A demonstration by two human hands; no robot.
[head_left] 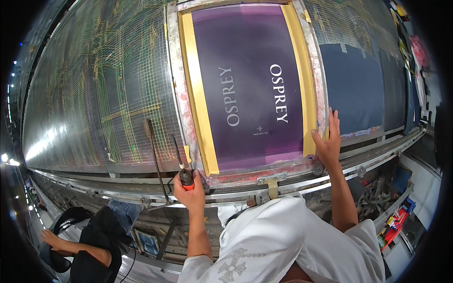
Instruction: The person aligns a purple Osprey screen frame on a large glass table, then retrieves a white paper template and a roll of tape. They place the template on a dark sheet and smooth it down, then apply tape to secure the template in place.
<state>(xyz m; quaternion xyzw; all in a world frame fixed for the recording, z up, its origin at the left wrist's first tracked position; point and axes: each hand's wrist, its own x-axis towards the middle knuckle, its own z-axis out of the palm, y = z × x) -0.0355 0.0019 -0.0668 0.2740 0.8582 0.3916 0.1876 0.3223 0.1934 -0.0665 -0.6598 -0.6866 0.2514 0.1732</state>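
Facing a screen frame [176, 61], laid over the tabletop [61, 108] in the upper middle of the picture, with the long axis running up the view and leaning slightly left at the top. Holding the right hand [328, 148] against the right rail, near the lower right corner, fingers extended close together along the outer side, thumb spread toward the purple mesh [250, 94]. Clasping a screwdriver-like tool [186, 176] in the left hand [191, 194], below and left of the picture's middle, fingers curled round the black-and-red handle. Pointing the thin shaft upward, roughly alongside the left rail. Nearer with the right hand, in contact; close by the lower left corner with the left, touching or not hard to tell.
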